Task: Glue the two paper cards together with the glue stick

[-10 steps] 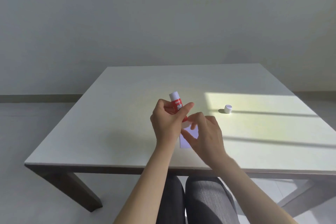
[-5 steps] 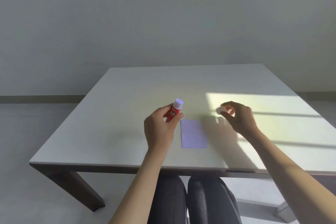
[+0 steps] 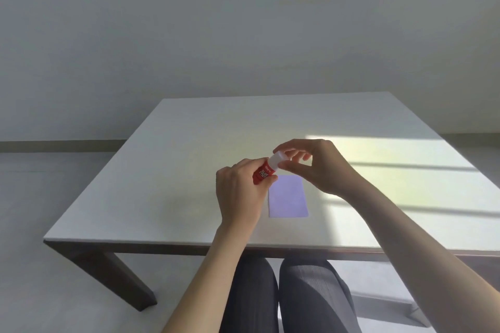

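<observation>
Since half a second ago, the right hand point(image 3: 322, 167) has come back from the sunlit side of the table point(image 3: 167, 192), where it was closing on the small white cap, and now meets the left hand above the table's middle. Its thumb and forefinger pinch the white cap point(image 3: 277, 160) at the top of the glue stick point(image 3: 263, 172); whether the cap is fully seated cannot be told. Its other fingers are spread loosely. The left hand point(image 3: 239, 194) is wrapped around the red body of the stick, fingers closed on it, holding it tilted with the top toward the right hand. One pale purple card point(image 3: 288, 197) lies flat on the table, just below and beside the hands, touched by neither. A second card cannot be made out separately.
</observation>
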